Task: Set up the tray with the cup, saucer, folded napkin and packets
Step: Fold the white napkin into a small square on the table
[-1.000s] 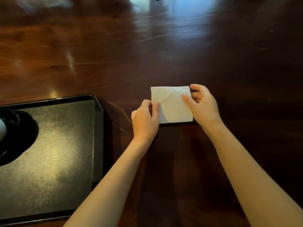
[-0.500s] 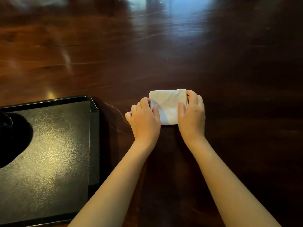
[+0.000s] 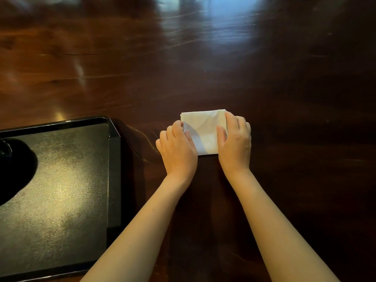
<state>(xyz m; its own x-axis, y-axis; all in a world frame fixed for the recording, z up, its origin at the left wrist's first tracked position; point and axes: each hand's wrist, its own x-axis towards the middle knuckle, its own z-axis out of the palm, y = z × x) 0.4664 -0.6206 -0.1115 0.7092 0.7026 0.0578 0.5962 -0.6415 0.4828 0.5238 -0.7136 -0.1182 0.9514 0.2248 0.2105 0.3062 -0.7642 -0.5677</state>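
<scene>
A white napkin [image 3: 205, 129] lies folded on the dark wooden table, right of the black tray [image 3: 114, 169]. My left hand [image 3: 177, 148] rests on the napkin's left edge, thumb pressing it flat. My right hand [image 3: 236, 139] lies over the napkin's right edge, fingers curled on the fold. At the tray's left side a dark round saucer [image 3: 18, 167] shows partly, cut off by the frame. No cup or packets are clearly in view.
The glossy wooden table [image 3: 203, 58] stretches far ahead and to the right, with bright window reflections. The tray's raised right rim stands a short way left of my left hand.
My right hand has folded the napkin's right side over toward the left, so the napkin is narrower. Both hands now press close together on it.
</scene>
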